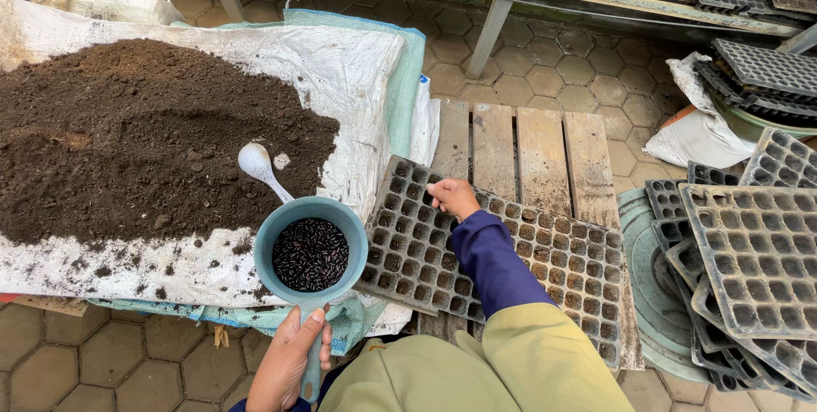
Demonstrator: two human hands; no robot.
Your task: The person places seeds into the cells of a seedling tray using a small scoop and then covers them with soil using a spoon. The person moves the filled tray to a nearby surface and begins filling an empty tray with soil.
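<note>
My left hand (288,361) grips the handle of a blue scoop (311,250), fingers wrapped round it and thumb on top, holding the bowl level just above the edge of the sack. The bowl is about half filled with small dark seeds (311,254), glossy and loose; they look light and likely to roll, so I judge the scoop needs to stay flat and be carried by the handle, not the rim.

Past it, my right hand (454,197), in a blue sleeve, rests fingers-down on the near left part of a dark seed tray (545,263). The fingertips are bunched over one cell; I cannot tell whether they pinch a seed. The tray lies across a wooden pallet (519,152), its cells looking empty. It looks like thin, flexible plastic, light but prone to sag, best lifted by two opposite edges.

To the left, a mound of dark soil (128,140) is spread on a white woven sack (340,63), with a white spoon (259,165) lying at its edge, just beyond the scoop. To the right, more trays (757,250) are stacked loosely, overlapping. Beyond, hexagonal paving (545,63) runs under a bench frame (502,3).
</note>
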